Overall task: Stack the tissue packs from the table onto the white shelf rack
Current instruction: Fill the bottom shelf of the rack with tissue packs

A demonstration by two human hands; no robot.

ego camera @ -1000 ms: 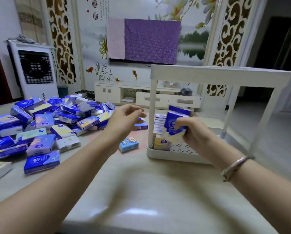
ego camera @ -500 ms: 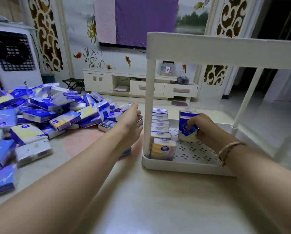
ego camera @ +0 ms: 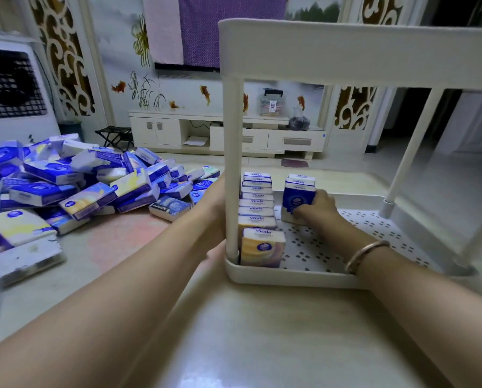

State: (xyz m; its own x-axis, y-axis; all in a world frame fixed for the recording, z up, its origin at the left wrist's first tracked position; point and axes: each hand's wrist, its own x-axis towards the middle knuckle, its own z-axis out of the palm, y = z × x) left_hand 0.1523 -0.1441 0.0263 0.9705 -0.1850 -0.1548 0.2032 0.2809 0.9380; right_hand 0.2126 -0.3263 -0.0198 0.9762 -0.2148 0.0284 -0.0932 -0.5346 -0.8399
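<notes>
The white shelf rack (ego camera: 290, 278) stands on the table in front of me. A row of upright tissue packs (ego camera: 256, 203) lines the left side of its lower tray, with a yellow-and-purple pack (ego camera: 263, 247) at the front. My right hand (ego camera: 318, 211) reaches into the tray and grips a blue tissue pack (ego camera: 297, 201), which stands upright against two more packs that start a second row. My left hand (ego camera: 214, 203) is against the rack's left side, its fingers hidden behind the front left post (ego camera: 233, 163). A big pile of loose tissue packs (ego camera: 80, 186) lies on the table to the left.
The rack's top shelf (ego camera: 360, 51) spans above my right hand, carried by slanted posts (ego camera: 410, 147) on the right. The perforated tray floor (ego camera: 374, 233) lies to the right of my hand. Beyond the table are a white TV cabinet (ego camera: 178, 130) and an air cooler (ego camera: 13, 91).
My right hand has carried the blue pack down onto the lower tray and stood it beside the first row. My left hand moved right, up against the rack's left side. The view moved closer.
</notes>
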